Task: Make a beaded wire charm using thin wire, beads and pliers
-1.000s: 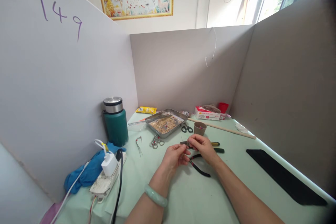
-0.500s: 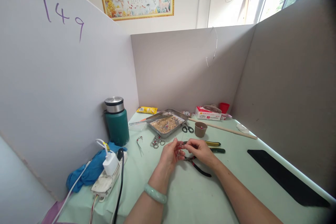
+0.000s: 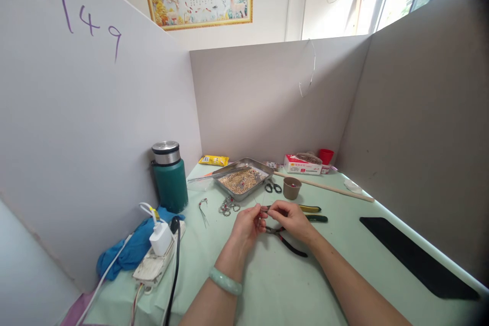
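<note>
My left hand [image 3: 247, 223], with a pale green bangle [image 3: 225, 281] on its wrist, is closed in a pinch on a thin wire [image 3: 255, 200] whose fine end sticks up past the fingertips. Thumb and forefinger of my right hand [image 3: 289, 218] pinch close against the left fingertips; the small part between them is mostly hidden. Under the hands lie pliers with dark red and black handles [image 3: 292, 248]. Another tool, with yellow [image 3: 310, 209] and green [image 3: 317, 219] handles, is partly covered by my right hand. A small heap of metal rings with red beads [image 3: 228, 206] lies just beyond.
A metal tray [image 3: 239, 197] holds gold beads. Around it are scissors [image 3: 273, 187], a brown cup [image 3: 292, 189], a wooden stick [image 3: 328, 187] and a bundle of wires [image 3: 204, 212]. On the left stand a green flask [image 3: 170, 186] and a power strip [image 3: 153, 270]; a black mat [image 3: 416, 260] lies right.
The left fingers have curled in more tightly around the wire, and both hands have shifted very slightly. The tools and other things on the table stay put.
</note>
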Motion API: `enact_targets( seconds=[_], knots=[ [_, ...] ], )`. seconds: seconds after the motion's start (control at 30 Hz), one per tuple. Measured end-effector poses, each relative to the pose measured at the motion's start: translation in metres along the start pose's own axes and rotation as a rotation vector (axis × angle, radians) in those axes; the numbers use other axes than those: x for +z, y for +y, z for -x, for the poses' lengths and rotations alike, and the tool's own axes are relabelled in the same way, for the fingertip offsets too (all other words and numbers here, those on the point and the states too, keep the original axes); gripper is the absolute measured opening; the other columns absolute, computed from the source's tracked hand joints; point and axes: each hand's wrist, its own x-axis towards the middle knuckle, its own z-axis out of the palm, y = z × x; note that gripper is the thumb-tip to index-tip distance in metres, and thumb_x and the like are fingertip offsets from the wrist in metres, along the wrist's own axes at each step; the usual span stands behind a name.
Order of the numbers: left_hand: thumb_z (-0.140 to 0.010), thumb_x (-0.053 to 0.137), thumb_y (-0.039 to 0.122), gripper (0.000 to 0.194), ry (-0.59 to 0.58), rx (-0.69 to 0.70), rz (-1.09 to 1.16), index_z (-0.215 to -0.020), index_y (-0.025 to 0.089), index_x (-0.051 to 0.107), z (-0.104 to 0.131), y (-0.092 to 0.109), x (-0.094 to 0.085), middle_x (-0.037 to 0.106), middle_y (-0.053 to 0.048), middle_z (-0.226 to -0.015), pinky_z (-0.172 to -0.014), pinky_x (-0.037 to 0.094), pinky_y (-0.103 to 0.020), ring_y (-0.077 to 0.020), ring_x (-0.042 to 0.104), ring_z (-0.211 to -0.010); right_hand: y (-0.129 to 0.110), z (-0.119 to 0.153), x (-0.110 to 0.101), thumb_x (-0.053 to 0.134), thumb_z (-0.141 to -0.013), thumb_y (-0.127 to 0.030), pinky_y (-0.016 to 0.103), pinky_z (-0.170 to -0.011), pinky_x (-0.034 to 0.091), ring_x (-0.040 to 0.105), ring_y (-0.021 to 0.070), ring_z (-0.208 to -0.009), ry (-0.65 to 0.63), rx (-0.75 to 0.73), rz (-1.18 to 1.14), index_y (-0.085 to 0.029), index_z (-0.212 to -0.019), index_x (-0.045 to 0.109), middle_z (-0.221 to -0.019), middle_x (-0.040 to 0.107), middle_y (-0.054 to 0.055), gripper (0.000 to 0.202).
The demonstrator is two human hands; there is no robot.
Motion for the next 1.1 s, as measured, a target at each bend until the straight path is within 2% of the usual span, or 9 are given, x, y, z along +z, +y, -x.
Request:
enact_targets(
  seconds=[0.07, 0.23, 0.37, 0.53, 0.67, 0.8, 0.87, 0.97, 1.1],
  knots=[
    [-0.074, 0.060, 0.036, 0.029, 0.006, -0.023, 0.000, -0.079, 0.008, 0.062, 0.0001, -0.0002, 0.0004, 0.057, -0.003, -0.063, -0.038, 0.037, -0.018, -0.0052, 0.047, -0.042, 0.0017, -0.0002, 0.0001, 0.053, -0.076, -0.033, 0.024, -0.052, 0.033, 0.044, 0.0126, -0.055, 0.019, 0.000, 0.012, -0.019, -0.062, 0.059, -0.057, 0.053, -0.002, 0.021],
    [-0.071, 0.063, 0.031, 0.024, 0.012, -0.005, -0.033, -0.079, 0.009, 0.061, -0.0013, -0.0023, -0.0005, 0.056, -0.001, -0.060, -0.037, 0.034, -0.017, -0.0047, 0.046, -0.041, 0.0026, 0.0002, 0.0011, 0.054, -0.076, -0.031, 0.024, -0.053, 0.034, 0.045, 0.0128, -0.056, 0.027, -0.012, 0.019, -0.019, -0.062, 0.059, -0.058, 0.054, -0.001, 0.019],
    [-0.069, 0.065, 0.033, 0.027, -0.007, 0.017, -0.049, -0.080, 0.008, 0.062, -0.0027, -0.0028, -0.0022, 0.056, 0.000, -0.059, -0.036, 0.030, -0.018, -0.0044, 0.044, -0.039, 0.0005, 0.0005, 0.0013, 0.054, -0.076, -0.029, 0.024, -0.052, 0.034, 0.045, 0.0126, -0.056, 0.013, -0.019, 0.016, -0.019, -0.062, 0.059, -0.058, 0.054, -0.001, 0.018],
    [-0.067, 0.067, 0.027, 0.024, -0.013, 0.043, -0.022, -0.079, 0.006, 0.063, -0.0033, -0.0010, -0.0039, 0.055, 0.000, -0.056, -0.038, 0.030, -0.017, -0.0039, 0.043, -0.040, -0.0021, 0.0006, 0.0004, 0.052, -0.078, -0.030, 0.025, -0.059, 0.039, 0.052, 0.0147, -0.063, -0.033, -0.024, 0.001, -0.020, -0.071, 0.063, -0.066, 0.060, 0.000, 0.016],
    [-0.068, 0.065, 0.025, 0.026, -0.017, 0.026, 0.004, -0.086, 0.007, 0.062, -0.0029, 0.0004, -0.0043, 0.055, -0.001, -0.058, -0.039, 0.032, -0.017, -0.0044, 0.045, -0.041, -0.0006, -0.0005, -0.0003, 0.052, -0.078, -0.031, 0.027, -0.062, 0.040, 0.053, 0.0159, -0.066, -0.008, -0.020, 0.002, -0.019, -0.072, 0.063, -0.068, 0.061, 0.001, 0.018],
    [-0.071, 0.062, 0.034, 0.032, -0.011, 0.021, 0.005, -0.088, 0.007, 0.062, -0.0032, 0.0001, -0.0043, 0.054, -0.001, -0.060, -0.034, 0.026, -0.016, -0.0038, 0.043, -0.040, 0.0012, -0.0012, -0.0001, 0.053, -0.077, -0.031, 0.027, -0.061, 0.040, 0.053, 0.0154, -0.065, 0.020, -0.009, 0.010, -0.018, -0.067, 0.062, -0.067, 0.060, 0.001, 0.018],
    [-0.071, 0.062, 0.038, 0.035, -0.010, 0.027, -0.017, -0.087, 0.007, 0.062, -0.0040, -0.0006, -0.0051, 0.053, -0.001, -0.061, -0.032, 0.022, -0.016, -0.0032, 0.041, -0.039, 0.0012, -0.0009, 0.0004, 0.054, -0.076, -0.030, 0.026, -0.060, 0.040, 0.052, 0.0148, -0.063, 0.025, -0.002, 0.015, -0.018, -0.065, 0.062, -0.065, 0.059, 0.001, 0.018],
    [-0.067, 0.066, 0.034, 0.033, -0.020, 0.042, -0.068, -0.085, 0.007, 0.063, -0.0051, -0.0013, -0.0066, 0.052, 0.000, -0.060, -0.032, 0.019, -0.015, -0.0019, 0.038, -0.038, 0.0017, -0.0009, 0.0020, 0.053, -0.076, -0.029, 0.025, -0.059, 0.040, 0.052, 0.0141, -0.063, 0.030, 0.012, 0.019, -0.017, -0.066, 0.062, -0.064, 0.059, 0.001, 0.018],
    [-0.066, 0.064, 0.036, 0.033, -0.004, 0.086, -0.247, -0.084, 0.009, 0.062, -0.0048, -0.0012, -0.0063, 0.054, -0.001, -0.062, -0.033, 0.021, -0.016, -0.0028, 0.038, -0.040, 0.0052, -0.0028, 0.0055, 0.051, -0.076, -0.030, 0.024, -0.055, 0.039, 0.051, 0.0133, -0.059, 0.053, 0.055, 0.032, -0.017, -0.068, 0.061, -0.062, 0.059, 0.000, 0.019]
  ],
)
